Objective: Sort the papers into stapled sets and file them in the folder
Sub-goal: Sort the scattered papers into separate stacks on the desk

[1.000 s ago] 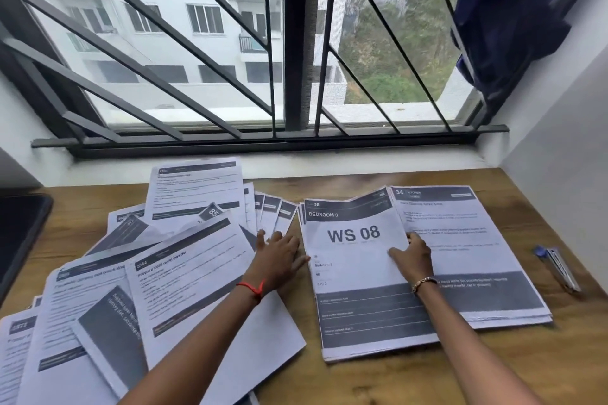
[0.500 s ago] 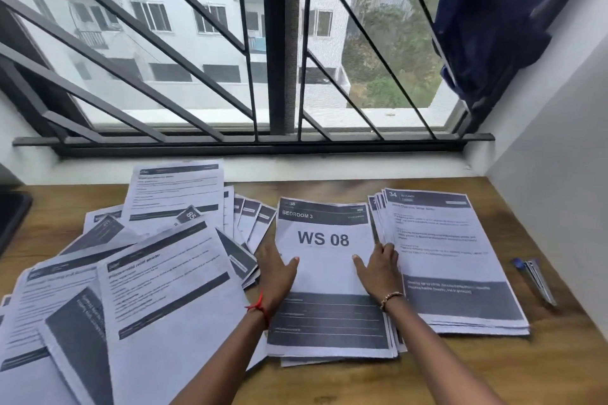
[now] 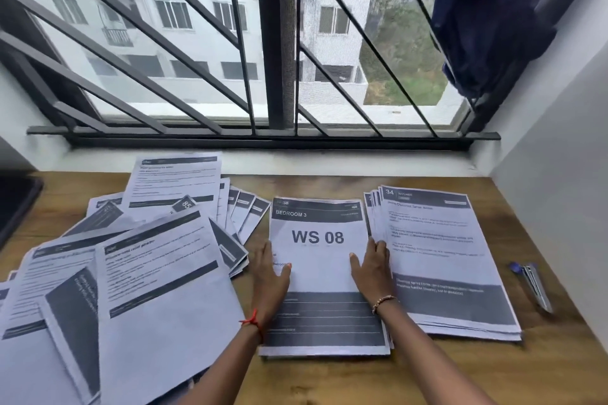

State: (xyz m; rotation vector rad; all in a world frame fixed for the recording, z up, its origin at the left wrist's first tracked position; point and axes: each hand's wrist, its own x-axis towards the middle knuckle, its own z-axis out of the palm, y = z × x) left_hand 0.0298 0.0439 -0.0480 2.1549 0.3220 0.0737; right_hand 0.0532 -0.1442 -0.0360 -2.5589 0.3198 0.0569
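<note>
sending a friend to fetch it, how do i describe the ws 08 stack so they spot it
Below the barred window sits a wooden desk. Take the middle stack of three, between the left hand and right hand. Only its top sheet reads WS 08 in big letters under a BEDROOM 3 header.

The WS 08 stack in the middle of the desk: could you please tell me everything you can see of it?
The WS 08 stack is a squared pile of white printed sheets flat on the wooden desk. The top sheet shows a dark header, BEDROOM 3, large WS 08 and a dark ruled band below. The left hand and right hand rest flat on its side edges, fingers straight.
</note>
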